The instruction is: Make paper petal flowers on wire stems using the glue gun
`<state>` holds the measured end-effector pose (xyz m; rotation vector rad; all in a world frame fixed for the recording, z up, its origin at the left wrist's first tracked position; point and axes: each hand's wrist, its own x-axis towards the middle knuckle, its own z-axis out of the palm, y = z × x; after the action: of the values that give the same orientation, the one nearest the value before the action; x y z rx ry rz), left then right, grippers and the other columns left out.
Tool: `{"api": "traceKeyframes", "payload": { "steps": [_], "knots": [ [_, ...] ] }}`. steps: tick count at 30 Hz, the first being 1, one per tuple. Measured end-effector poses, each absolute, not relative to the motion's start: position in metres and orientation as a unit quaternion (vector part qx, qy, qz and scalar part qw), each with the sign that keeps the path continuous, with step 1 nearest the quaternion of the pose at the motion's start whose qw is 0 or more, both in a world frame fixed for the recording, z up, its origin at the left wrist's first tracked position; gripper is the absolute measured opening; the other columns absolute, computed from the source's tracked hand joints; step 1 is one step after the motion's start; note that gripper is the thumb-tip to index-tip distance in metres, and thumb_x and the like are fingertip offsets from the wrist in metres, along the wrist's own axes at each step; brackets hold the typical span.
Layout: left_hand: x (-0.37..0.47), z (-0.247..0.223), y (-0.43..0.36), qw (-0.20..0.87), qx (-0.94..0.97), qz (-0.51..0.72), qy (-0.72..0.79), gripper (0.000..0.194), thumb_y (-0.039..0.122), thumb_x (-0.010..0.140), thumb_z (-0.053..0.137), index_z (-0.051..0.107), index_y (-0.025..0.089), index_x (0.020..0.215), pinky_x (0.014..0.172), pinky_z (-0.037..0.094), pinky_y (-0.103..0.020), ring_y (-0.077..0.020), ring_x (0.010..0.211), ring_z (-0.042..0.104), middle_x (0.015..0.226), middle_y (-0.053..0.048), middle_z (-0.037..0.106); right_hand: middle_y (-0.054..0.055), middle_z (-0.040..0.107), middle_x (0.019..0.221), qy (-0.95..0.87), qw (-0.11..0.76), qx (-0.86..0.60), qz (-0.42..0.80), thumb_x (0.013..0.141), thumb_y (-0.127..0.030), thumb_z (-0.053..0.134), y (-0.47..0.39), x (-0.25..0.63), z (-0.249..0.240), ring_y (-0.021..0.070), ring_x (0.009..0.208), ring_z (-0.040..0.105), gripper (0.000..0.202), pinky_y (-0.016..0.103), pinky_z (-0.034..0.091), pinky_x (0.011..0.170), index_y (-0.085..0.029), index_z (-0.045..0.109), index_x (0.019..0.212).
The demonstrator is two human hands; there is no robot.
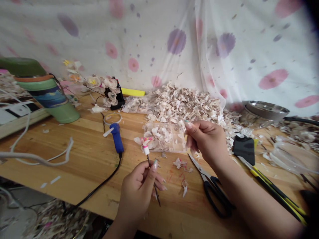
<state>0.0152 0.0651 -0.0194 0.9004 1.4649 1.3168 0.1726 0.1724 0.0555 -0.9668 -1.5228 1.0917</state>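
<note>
Over the near part of the wooden table, the left hand grips a dark stem, its thumb and fingers clamped on it. Stem tilted, lower end projecting below the hand; a white band wraps its upper end, just under a small flower with pale petals and a pink centre. Flower stands in front of the left part of a clear compartment box that contains loose pale petals.

Right hand is raised at the box's right side, well apart from the stem. Thumb and forefinger tips appear together, other fingers curled; cannot tell whether anything thin sits between them.

Scissors with black handles lie below the right hand, blades slightly parted, partly behind the forearm. Right of that forearm: a yellow-and-black cutter and a black rectangular object. Left of the box: a blue tool with a black cord. Large heap of dry petals behind the box, near the floral curtain. Finished-looking blossoms at rear left, beside a green bottle.
</note>
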Motion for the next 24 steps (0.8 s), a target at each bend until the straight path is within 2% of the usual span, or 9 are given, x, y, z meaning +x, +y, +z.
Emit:
{"api": "traceKeyframes", "payload": {
  "steps": [4, 9, 11, 15, 19, 20, 22, 23, 24],
  "knots": [
    [0.017, -0.016, 0.064, 0.475, 0.361, 0.543, 0.59, 0.033, 0.05, 0.084, 0.061, 0.062, 0.017, 0.082, 0.037, 0.044, -0.017, -0.0139, 0.044, 0.066, 0.056, -0.001, 0.071, 0.005, 0.074, 0.064, -0.66, 0.437, -0.378, 0.48, 0.076, -0.043, 0.075, 0.178, 0.171, 0.051, 0.0118, 0.05, 0.068, 0.031, 0.018, 0.05, 0.043, -0.014, 0.066, 0.07],
    [0.017, -0.01, 0.06, 0.46, 0.346, 0.563, 0.593, 0.032, 0.049, 0.083, 0.062, 0.062, 0.017, 0.078, 0.036, 0.042, -0.017, -0.0131, 0.037, 0.063, 0.051, 0.001, 0.068, 0.005, 0.076, 0.078, -0.706, 0.318, -0.356, 0.524, 0.08, -0.033, 0.073, 0.174, 0.175, 0.048, 0.0158, 0.071, 0.074, 0.018, 0.022, 0.058, 0.057, -0.016, 0.071, 0.087],
    [0.015, -0.008, 0.059, 0.453, 0.339, 0.574, 0.593, 0.031, 0.047, 0.084, 0.062, 0.061, 0.017, 0.076, 0.036, 0.041, -0.016, -0.0115, 0.036, 0.062, 0.049, 0.001, 0.067, 0.005, 0.076, 0.076, -0.698, 0.293, -0.362, 0.544, 0.077, -0.033, 0.075, 0.169, 0.176, 0.051, 0.0159, 0.069, 0.074, 0.019, 0.022, 0.058, 0.056, -0.016, 0.071, 0.084],
    [0.011, -0.005, 0.057, 0.473, 0.335, 0.577, 0.576, 0.032, 0.049, 0.082, 0.064, 0.062, 0.017, 0.079, 0.034, 0.041, -0.015, -0.0109, 0.033, 0.06, 0.049, 0.002, 0.067, 0.001, 0.065, 0.047, -0.692, 0.272, -0.418, 0.522, 0.068, -0.04, 0.081, 0.158, 0.178, 0.062, 0.0107, 0.037, 0.058, 0.031, 0.018, 0.045, 0.035, -0.016, 0.063, 0.059],
    [0.01, 0.002, 0.052, 0.477, 0.296, 0.59, 0.58, 0.032, 0.047, 0.078, 0.068, 0.064, 0.016, 0.083, 0.034, 0.041, -0.015, -0.0093, 0.029, 0.056, 0.044, 0.004, 0.063, -0.005, 0.049, 0.036, -0.796, 0.249, -0.38, 0.4, 0.078, -0.032, 0.074, 0.149, 0.181, 0.071, 0.0045, 0.031, 0.04, 0.041, 0.015, 0.025, 0.03, -0.017, 0.052, 0.047],
    [0.01, 0.004, 0.051, 0.478, 0.287, 0.593, 0.581, 0.032, 0.047, 0.078, 0.069, 0.064, 0.016, 0.084, 0.034, 0.04, -0.014, -0.0089, 0.029, 0.056, 0.044, 0.004, 0.063, -0.005, 0.051, 0.039, -0.823, 0.21, -0.355, 0.391, 0.08, -0.026, 0.072, 0.147, 0.181, 0.073, 0.0051, 0.033, 0.043, 0.037, 0.015, 0.026, 0.032, -0.017, 0.054, 0.049],
    [0.008, 0.007, 0.048, 0.483, 0.278, 0.598, 0.575, 0.033, 0.048, 0.077, 0.069, 0.064, 0.016, 0.084, 0.034, 0.04, -0.014, -0.0086, 0.029, 0.055, 0.044, 0.005, 0.062, -0.002, 0.067, 0.055, -0.861, 0.084, -0.283, 0.415, 0.083, -0.014, 0.065, 0.141, 0.181, 0.077, 0.0093, 0.046, 0.06, 0.016, 0.015, 0.041, 0.042, -0.017, 0.067, 0.067],
    [0.006, 0.007, 0.047, 0.487, 0.277, 0.601, 0.57, 0.033, 0.048, 0.078, 0.069, 0.064, 0.016, 0.083, 0.034, 0.04, -0.014, -0.0085, 0.029, 0.055, 0.045, 0.004, 0.062, 0.002, 0.074, 0.071, -0.872, 0.013, -0.223, 0.435, 0.082, -0.009, 0.063, 0.138, 0.18, 0.078, 0.0132, 0.061, 0.069, 0.013, 0.017, 0.05, 0.053, -0.018, 0.072, 0.084],
    [0.004, 0.007, 0.045, 0.49, 0.277, 0.603, 0.565, 0.034, 0.049, 0.078, 0.068, 0.063, 0.016, 0.082, 0.034, 0.04, -0.014, -0.0084, 0.03, 0.056, 0.045, 0.004, 0.062, 0.006, 0.077, 0.088, -0.877, -0.045, -0.158, 0.451, 0.081, -0.006, 0.062, 0.134, 0.179, 0.079, 0.0168, 0.076, 0.074, 0.025, 0.021, 0.055, 0.066, -0.019, 0.073, 0.099]
  ]
}}
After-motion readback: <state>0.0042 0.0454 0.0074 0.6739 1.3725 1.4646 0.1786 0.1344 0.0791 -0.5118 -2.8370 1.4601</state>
